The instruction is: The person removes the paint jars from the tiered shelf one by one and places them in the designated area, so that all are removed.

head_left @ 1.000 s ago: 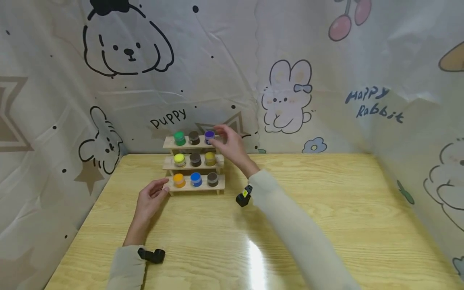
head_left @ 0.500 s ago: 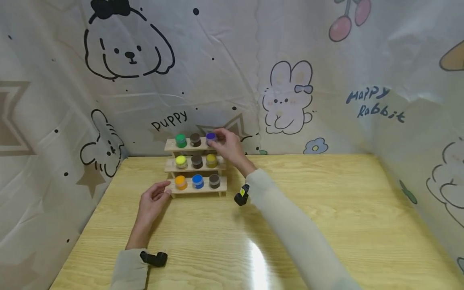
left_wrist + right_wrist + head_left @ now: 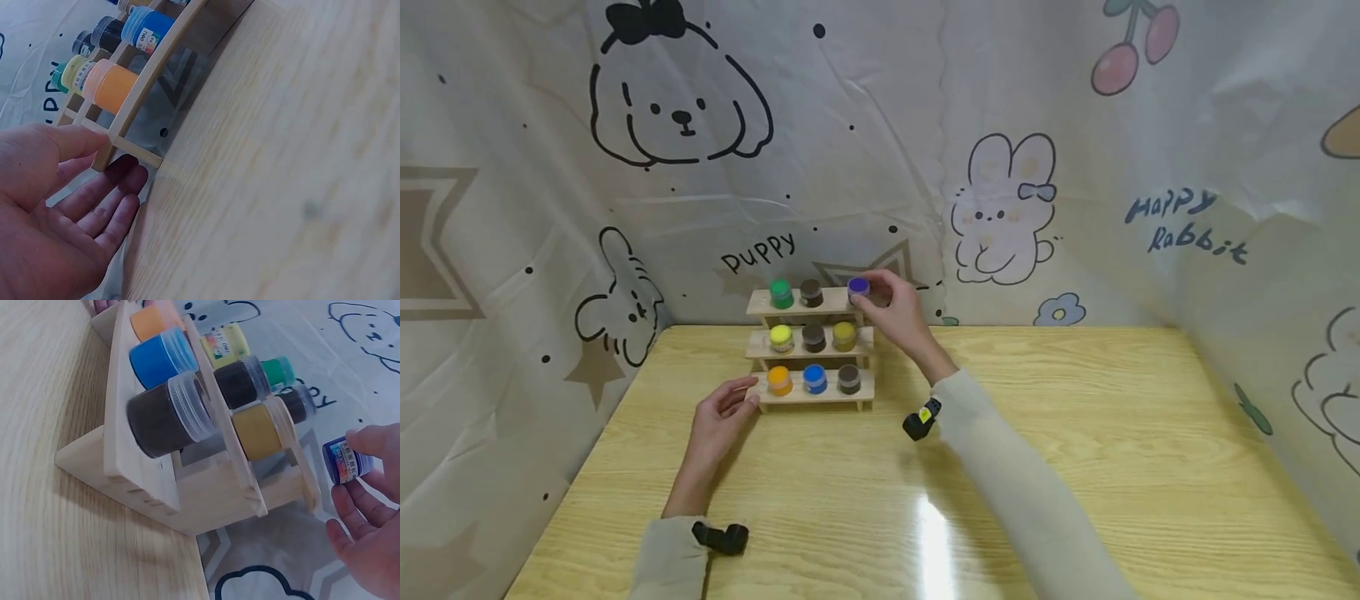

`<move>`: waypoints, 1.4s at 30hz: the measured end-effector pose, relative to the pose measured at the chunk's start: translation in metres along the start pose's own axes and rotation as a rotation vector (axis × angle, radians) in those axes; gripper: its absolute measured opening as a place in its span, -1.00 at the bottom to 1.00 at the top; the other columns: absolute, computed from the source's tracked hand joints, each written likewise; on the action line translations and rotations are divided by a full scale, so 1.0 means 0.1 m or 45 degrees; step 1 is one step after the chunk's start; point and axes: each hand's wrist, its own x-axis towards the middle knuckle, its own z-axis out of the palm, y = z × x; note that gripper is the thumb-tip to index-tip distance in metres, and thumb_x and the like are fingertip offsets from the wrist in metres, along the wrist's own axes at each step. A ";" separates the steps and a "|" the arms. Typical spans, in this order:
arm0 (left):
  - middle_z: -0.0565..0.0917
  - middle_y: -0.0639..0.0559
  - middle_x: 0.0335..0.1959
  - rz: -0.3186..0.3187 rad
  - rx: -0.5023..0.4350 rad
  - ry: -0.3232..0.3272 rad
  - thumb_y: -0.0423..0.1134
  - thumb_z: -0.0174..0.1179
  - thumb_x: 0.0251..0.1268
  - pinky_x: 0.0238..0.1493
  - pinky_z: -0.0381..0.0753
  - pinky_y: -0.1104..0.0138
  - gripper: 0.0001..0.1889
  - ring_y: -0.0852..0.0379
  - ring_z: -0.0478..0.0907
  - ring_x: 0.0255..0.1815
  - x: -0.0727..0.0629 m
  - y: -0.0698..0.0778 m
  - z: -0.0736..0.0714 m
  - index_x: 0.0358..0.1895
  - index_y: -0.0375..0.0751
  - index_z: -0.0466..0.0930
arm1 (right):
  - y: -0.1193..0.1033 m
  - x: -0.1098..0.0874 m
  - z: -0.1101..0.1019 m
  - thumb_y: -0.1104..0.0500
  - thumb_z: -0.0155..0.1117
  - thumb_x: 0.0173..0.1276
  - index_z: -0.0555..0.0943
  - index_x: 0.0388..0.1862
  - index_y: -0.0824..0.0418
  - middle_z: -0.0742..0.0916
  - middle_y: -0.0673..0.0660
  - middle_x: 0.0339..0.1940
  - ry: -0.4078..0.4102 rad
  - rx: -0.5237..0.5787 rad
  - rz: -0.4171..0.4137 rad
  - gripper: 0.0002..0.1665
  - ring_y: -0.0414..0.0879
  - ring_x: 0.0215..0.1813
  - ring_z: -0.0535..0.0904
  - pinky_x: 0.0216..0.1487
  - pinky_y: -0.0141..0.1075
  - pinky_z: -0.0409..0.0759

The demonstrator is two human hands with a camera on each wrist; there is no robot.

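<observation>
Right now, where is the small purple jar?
In the head view, the right hand pinches the small purple jar near the right end of the top shelf of the light wooden rack, right of the dark round jar there.

On my feed I see a pale, creased sheet (image 3: 895, 83) lining the back and sides, printed with a puppy (image 3: 681, 112), a rabbit (image 3: 1002, 218) and cherries (image 3: 1115, 69); bright glare (image 3: 934, 546) streaks the wood-grain table (image 3: 1097, 400).

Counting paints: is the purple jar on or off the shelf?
Off: the right hand pinches the purple jar, a gap separating it from the shelf.
</observation>
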 end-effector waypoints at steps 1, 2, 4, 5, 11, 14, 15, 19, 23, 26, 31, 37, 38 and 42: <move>0.54 -0.30 0.34 0.000 -0.003 0.000 -0.29 0.20 0.54 0.09 0.43 0.72 -0.60 -0.10 0.45 0.37 0.00 0.00 0.00 0.34 -0.34 0.52 | 0.00 -0.02 -0.03 0.23 0.44 0.40 0.62 0.18 0.30 0.72 0.21 0.04 0.012 0.004 -0.002 -0.58 0.06 0.05 0.65 0.21 -0.02 0.63; 0.54 -0.30 0.34 0.002 -0.003 -0.001 -0.29 0.20 0.54 0.09 0.43 0.72 -0.60 -0.11 0.45 0.37 0.01 -0.01 0.00 0.34 -0.34 0.52 | 0.01 -0.05 -0.05 0.22 0.44 0.40 0.63 0.18 0.30 0.72 0.22 0.05 0.023 0.012 0.000 -0.59 0.07 0.06 0.66 0.25 0.01 0.61; 0.54 -0.30 0.34 0.005 0.000 -0.002 -0.29 0.20 0.54 0.08 0.42 0.73 -0.59 -0.11 0.45 0.37 0.01 -0.02 0.00 0.35 -0.35 0.51 | 0.03 -0.12 -0.09 0.20 0.44 0.41 0.63 0.18 0.29 0.73 0.21 0.05 0.043 0.006 0.020 -0.59 0.09 0.09 0.65 0.29 0.03 0.58; 0.54 -0.31 0.33 0.005 0.000 -0.003 -0.29 0.20 0.54 0.07 0.42 0.73 -0.59 -0.12 0.46 0.37 0.01 -0.02 0.00 0.35 -0.35 0.51 | 0.04 -0.16 -0.11 0.19 0.44 0.41 0.63 0.18 0.28 0.73 0.20 0.05 0.052 0.003 0.033 -0.59 0.09 0.10 0.65 0.32 0.04 0.56; 0.56 -0.31 0.31 0.014 0.004 0.005 -0.27 0.21 0.54 0.06 0.43 0.74 -0.59 -0.11 0.48 0.33 0.01 -0.03 0.00 0.34 -0.33 0.52 | 0.13 -0.37 -0.24 0.16 0.45 0.41 0.64 0.18 0.26 0.72 0.20 0.06 0.097 -0.017 0.049 -0.58 0.12 0.11 0.65 0.34 0.11 0.54; 0.58 -0.29 0.30 0.005 0.012 0.010 -0.25 0.21 0.54 0.05 0.44 0.72 -0.60 -0.08 0.49 0.30 0.01 -0.02 0.01 0.34 -0.31 0.53 | 0.19 -0.45 -0.31 0.17 0.47 0.39 0.64 0.18 0.28 0.73 0.21 0.08 0.143 -0.013 0.045 -0.57 0.11 0.11 0.64 0.32 0.11 0.54; 0.58 -0.29 0.30 0.000 0.023 0.009 -0.25 0.21 0.55 0.05 0.45 0.72 -0.59 -0.07 0.50 0.29 0.01 -0.03 0.02 0.34 -0.32 0.53 | 0.22 -0.48 -0.33 0.19 0.47 0.38 0.64 0.17 0.28 0.73 0.22 0.07 0.161 -0.010 0.053 -0.57 0.11 0.11 0.64 0.31 0.11 0.55; 0.58 -0.29 0.29 -0.012 0.038 0.004 -0.25 0.20 0.55 0.05 0.46 0.71 -0.59 -0.05 0.51 0.27 0.00 -0.04 0.02 0.34 -0.31 0.53 | 0.39 -0.56 -0.41 0.23 0.49 0.35 0.65 0.15 0.30 0.74 0.24 0.04 0.206 0.000 0.089 -0.58 0.11 0.09 0.65 0.29 0.08 0.58; 0.59 -0.29 0.28 -0.003 0.016 0.012 -0.26 0.20 0.55 0.05 0.46 0.71 -0.61 -0.06 0.50 0.27 0.01 -0.04 0.01 0.34 -0.30 0.54 | 0.54 -0.57 -0.45 0.21 0.49 0.35 0.66 0.15 0.29 0.75 0.24 0.04 0.224 0.002 0.105 -0.58 0.11 0.08 0.65 0.28 0.09 0.58; 0.59 -0.30 0.28 -0.005 0.010 0.013 -0.26 0.20 0.55 0.04 0.46 0.72 -0.60 -0.05 0.50 0.28 0.02 -0.04 0.00 0.34 -0.30 0.54 | 0.62 -0.57 -0.48 0.20 0.51 0.33 0.67 0.14 0.29 0.74 0.25 0.04 0.243 0.008 0.129 -0.57 0.13 0.08 0.65 0.25 0.08 0.60; 0.59 -0.28 0.29 -0.020 0.014 0.024 -0.25 0.21 0.54 0.03 0.47 0.71 -0.60 0.02 0.51 0.25 0.02 -0.04 -0.01 0.34 -0.29 0.54 | 0.77 -0.58 -0.50 0.24 0.52 0.31 0.67 0.13 0.31 0.73 0.28 0.06 0.248 0.005 0.208 -0.58 0.16 0.08 0.63 0.22 0.06 0.61; 0.60 -0.27 0.27 -0.017 0.042 0.029 -0.25 0.20 0.55 0.05 0.47 0.69 -0.62 -0.03 0.51 0.25 0.00 -0.03 -0.03 0.32 -0.29 0.55 | 0.88 -0.59 -0.47 0.29 0.52 0.29 0.66 0.16 0.35 0.71 0.31 0.09 0.237 -0.017 0.304 -0.54 0.18 0.09 0.65 0.24 -0.04 0.64; 0.60 -0.27 0.27 -0.013 0.046 0.029 -0.25 0.19 0.56 0.05 0.46 0.70 -0.62 -0.04 0.51 0.26 0.00 -0.03 -0.02 0.32 -0.29 0.55 | 0.90 -0.59 -0.47 0.29 0.51 0.29 0.65 0.17 0.36 0.71 0.32 0.10 0.235 -0.022 0.319 -0.53 0.18 0.10 0.65 0.24 -0.06 0.65; 0.59 -0.27 0.29 -0.017 0.034 0.015 -0.25 0.18 0.56 0.06 0.46 0.70 -0.62 -0.06 0.51 0.27 0.01 -0.06 0.00 0.34 -0.28 0.53 | 0.98 -0.63 -0.48 0.30 0.51 0.30 0.65 0.17 0.37 0.72 0.33 0.10 0.221 -0.083 0.376 -0.53 0.17 0.10 0.67 0.21 -0.11 0.67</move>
